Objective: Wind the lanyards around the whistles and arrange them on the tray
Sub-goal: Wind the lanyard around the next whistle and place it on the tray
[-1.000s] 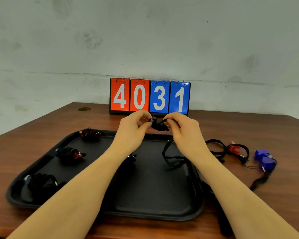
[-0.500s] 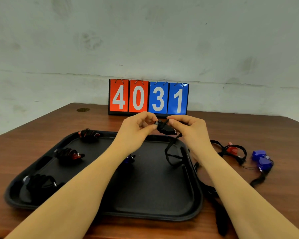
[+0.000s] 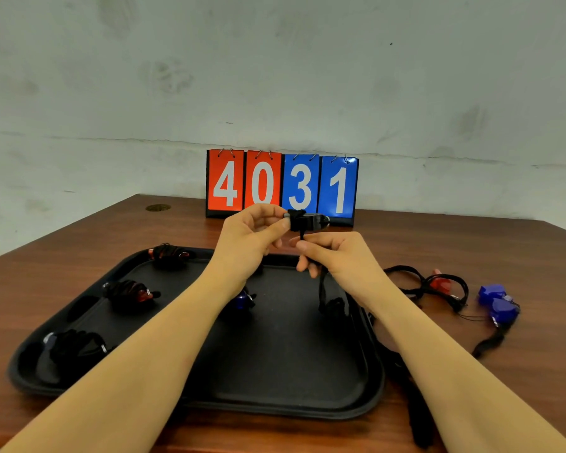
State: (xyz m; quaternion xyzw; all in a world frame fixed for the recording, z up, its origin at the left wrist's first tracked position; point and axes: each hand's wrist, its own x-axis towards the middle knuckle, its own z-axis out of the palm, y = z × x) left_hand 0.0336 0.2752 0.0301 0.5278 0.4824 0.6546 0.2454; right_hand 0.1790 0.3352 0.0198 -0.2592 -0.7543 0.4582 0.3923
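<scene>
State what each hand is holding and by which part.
The left hand pinches the black whistle by its left end, between thumb and fingertips. The right hand grips the whistle's black lanyard just below the whistle.

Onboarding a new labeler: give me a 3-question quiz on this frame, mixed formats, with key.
1. True or false: the left hand holds a black whistle above the tray.
2. Multiple choice: the cord hanging from that whistle passes through A) the right hand, B) the scoreboard, C) nothing.
3. Fill in: the unwound red whistle and blue whistles lie on the ____, to the tray's right.

Key: 1 true; 2 A; 3 table.
</scene>
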